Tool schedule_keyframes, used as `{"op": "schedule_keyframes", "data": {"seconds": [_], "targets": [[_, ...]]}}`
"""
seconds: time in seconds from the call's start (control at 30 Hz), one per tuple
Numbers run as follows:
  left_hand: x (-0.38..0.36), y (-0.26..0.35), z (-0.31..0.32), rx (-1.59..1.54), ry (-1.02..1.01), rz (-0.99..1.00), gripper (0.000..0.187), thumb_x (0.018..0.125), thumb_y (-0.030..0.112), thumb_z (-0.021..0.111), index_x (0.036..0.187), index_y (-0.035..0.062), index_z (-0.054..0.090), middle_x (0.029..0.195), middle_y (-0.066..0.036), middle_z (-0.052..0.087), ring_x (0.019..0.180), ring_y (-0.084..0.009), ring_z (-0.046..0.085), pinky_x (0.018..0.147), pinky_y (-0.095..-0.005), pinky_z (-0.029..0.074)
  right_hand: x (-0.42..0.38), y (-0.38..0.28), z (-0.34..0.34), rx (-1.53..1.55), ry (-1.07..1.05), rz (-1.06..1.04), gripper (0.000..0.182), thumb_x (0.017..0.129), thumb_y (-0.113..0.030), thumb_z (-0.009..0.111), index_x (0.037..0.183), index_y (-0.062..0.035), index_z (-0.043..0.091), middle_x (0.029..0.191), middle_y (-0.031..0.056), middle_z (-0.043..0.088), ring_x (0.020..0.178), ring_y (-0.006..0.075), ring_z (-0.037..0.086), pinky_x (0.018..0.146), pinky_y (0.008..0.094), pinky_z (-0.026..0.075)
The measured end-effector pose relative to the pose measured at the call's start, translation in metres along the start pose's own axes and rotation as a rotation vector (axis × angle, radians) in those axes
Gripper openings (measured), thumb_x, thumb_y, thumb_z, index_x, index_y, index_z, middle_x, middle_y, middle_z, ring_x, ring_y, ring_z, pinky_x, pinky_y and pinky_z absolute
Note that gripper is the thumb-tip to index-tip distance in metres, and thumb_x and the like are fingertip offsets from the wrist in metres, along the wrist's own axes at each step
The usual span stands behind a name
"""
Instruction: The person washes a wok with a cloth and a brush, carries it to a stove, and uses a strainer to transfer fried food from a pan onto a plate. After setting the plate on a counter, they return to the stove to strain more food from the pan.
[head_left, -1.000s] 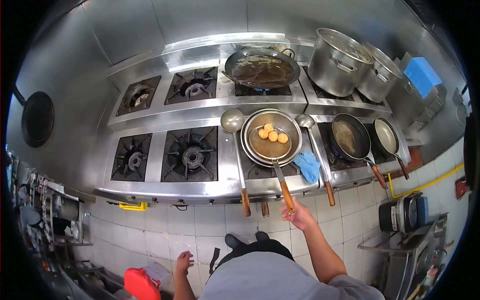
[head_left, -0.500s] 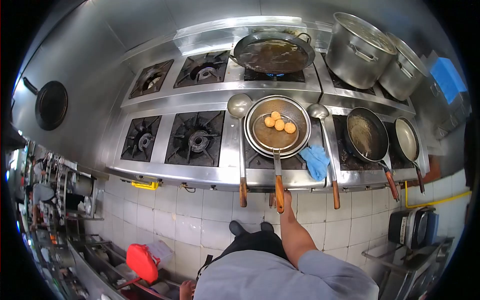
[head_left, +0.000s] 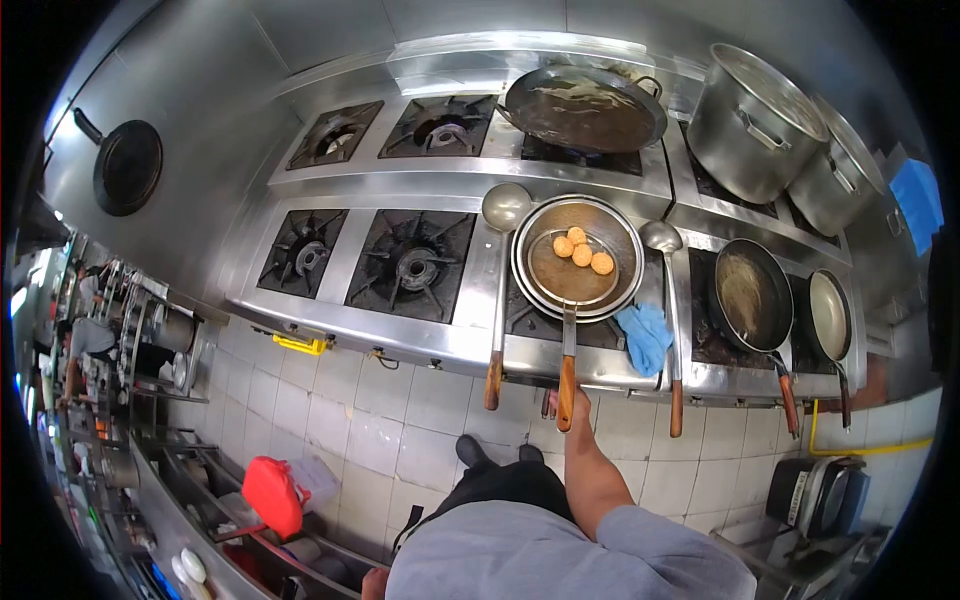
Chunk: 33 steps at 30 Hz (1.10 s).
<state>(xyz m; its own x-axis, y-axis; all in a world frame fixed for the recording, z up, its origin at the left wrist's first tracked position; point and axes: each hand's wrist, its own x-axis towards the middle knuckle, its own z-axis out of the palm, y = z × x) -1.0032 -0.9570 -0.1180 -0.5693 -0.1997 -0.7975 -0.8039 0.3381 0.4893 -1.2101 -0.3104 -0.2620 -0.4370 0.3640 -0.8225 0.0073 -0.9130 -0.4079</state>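
Wood-handled strainer [head_left: 558, 284] sits in metal bowl [head_left: 628, 250], four fried balls [head_left: 581, 255] inside it. Right hand [head_left: 582, 403] behind strainer's handle, left hand [head_left: 374, 583] well lower-left of strainer; can't tell either's grip.

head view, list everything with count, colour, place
balls: 4, golden, in strainer
strainer: 1, silver, brown handle, over metal bowl
ladles: 2, silver, flanking metal bowl
cloth: 1, blue, beside right ladle
wok: 1, dark, back row
stockpots: 2, silver, back right
frying pans: 3, dark-rimmed, two front right, one left wall
bare burners: 4, black, left
stove: 1, silver, centre
bulky object: 1, red, lower left
right hand: 1, half-hidden behind strainer handle
left hand: 1, cut off at bottom edge
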Motion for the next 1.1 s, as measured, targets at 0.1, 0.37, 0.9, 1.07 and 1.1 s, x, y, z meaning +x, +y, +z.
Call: {"op": "schedule_keyframes", "data": {"seconds": [0.1, 0.37, 0.9, 1.07, 1.1], "targets": [[0.028, -0.032, -0.024, -0.278, -0.134, 0.126, 0.036, 0.088, 0.033, 0.050, 0.101, 0.0013, 0.062, 0.097, -0.019, 0.063, 0.088, -0.0299, 0.063, 0.075, -0.0350, 0.048, -0.012, -0.005, -0.002, -0.054, 0.001, -0.012, 0.039, 0.095, -0.034, 0.042, 0.120, -0.0039, 0.043, 0.109, 0.0139, 0.053, 0.097, 0.0287, 0.057, 0.087, 0.0400, 0.046], [-0.017, -0.001, 0.035, -0.094, 0.058, -0.040, 0.028, 0.086, 0.028, 0.052, 0.100, 0.0050, 0.059, 0.082, -0.011, 0.059, 0.069, -0.0232, 0.058, 0.059, -0.0344, 0.048, -0.015, -0.006, -0.085, -1.289, -0.417, 0.090, 0.037, 0.085, -0.035, 0.057, 0.108, -0.0065, 0.055, 0.089, 0.0067, 0.059, 0.067, 0.0181, 0.062, 0.051, 0.0300, 0.050], [0.051, -0.096, -0.007, -0.520, 0.417, -0.060, 0.027, 0.078, 0.028, 0.065, 0.082, 0.0030, 0.056, 0.069, -0.009, 0.058, 0.057, -0.0166, 0.056, 0.048, -0.0311, 0.047, -0.113, 0.061, 0.023, -1.959, -0.550, 0.221, 0.019, 0.086, -0.021, 0.055, 0.096, -0.0041, 0.055, 0.076, 0.0098, 0.061, 0.055, 0.0202, 0.060, 0.044, 0.0319, 0.048], [0.060, -0.125, -0.093, -0.634, 0.533, 0.090, 0.021, 0.082, 0.024, 0.064, 0.078, 0.0049, 0.057, 0.077, -0.005, 0.062, 0.071, -0.0147, 0.060, 0.060, -0.0277, 0.050, -0.161, 0.191, 0.102, -2.064, -0.553, 0.212, 0.024, 0.088, -0.023, 0.053, 0.102, -0.0036, 0.053, 0.077, 0.0104, 0.062, 0.055, 0.0203, 0.060, 0.043, 0.0321, 0.047], [0.054, -0.127, -0.110, -0.709, 0.543, 0.105, 0.021, 0.084, 0.025, 0.061, 0.076, 0.0051, 0.057, 0.080, -0.005, 0.063, 0.071, -0.0142, 0.060, 0.061, -0.0278, 0.050, -0.171, 0.213, 0.119, -2.130, -0.623, 0.194, 0.026, 0.088, -0.024, 0.053, 0.104, -0.0037, 0.052, 0.079, 0.0107, 0.062, 0.057, 0.0207, 0.061, 0.045, 0.0322, 0.048]]}}
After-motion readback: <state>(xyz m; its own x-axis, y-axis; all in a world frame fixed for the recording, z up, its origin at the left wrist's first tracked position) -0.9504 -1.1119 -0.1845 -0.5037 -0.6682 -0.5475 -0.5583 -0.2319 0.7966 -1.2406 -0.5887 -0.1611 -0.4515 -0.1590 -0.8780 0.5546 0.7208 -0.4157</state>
